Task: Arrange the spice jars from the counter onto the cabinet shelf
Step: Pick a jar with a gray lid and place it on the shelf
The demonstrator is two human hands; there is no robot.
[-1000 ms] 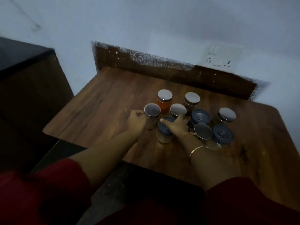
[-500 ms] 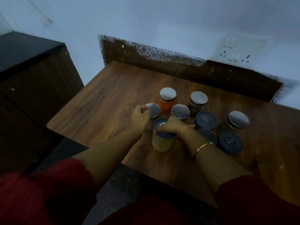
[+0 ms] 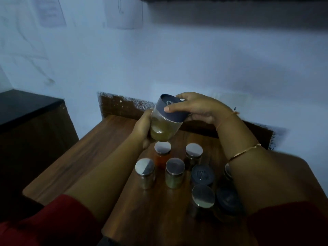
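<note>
A clear jar with a dark blue lid and yellow-green spice [image 3: 166, 126] is up in the air above the wooden counter [image 3: 85, 157], tilted to the right. My left hand [image 3: 142, 128] grips its glass body from the left and below. My right hand [image 3: 197, 109] curls over the blue lid from the right. Several more jars stand on the counter below: an orange jar with a silver lid [image 3: 161, 154], silver-lidded jars [image 3: 145, 173] [image 3: 174, 172] [image 3: 193, 153] [image 3: 203, 197] and dark-lidded jars [image 3: 202, 174] [image 3: 228, 201]. My right forearm hides another jar at the right.
A dark cabinet with a black top [image 3: 26, 110] stands to the left of the counter. A brown backsplash [image 3: 122, 107] runs along the blue wall. The dark underside of a cabinet [image 3: 230, 8] crosses the top of the view.
The blue-lidded jar has come up off the counter into both hands. My left hand has left the silver-lidded jar and taken the lifted jar's body. The view has tilted upward.
</note>
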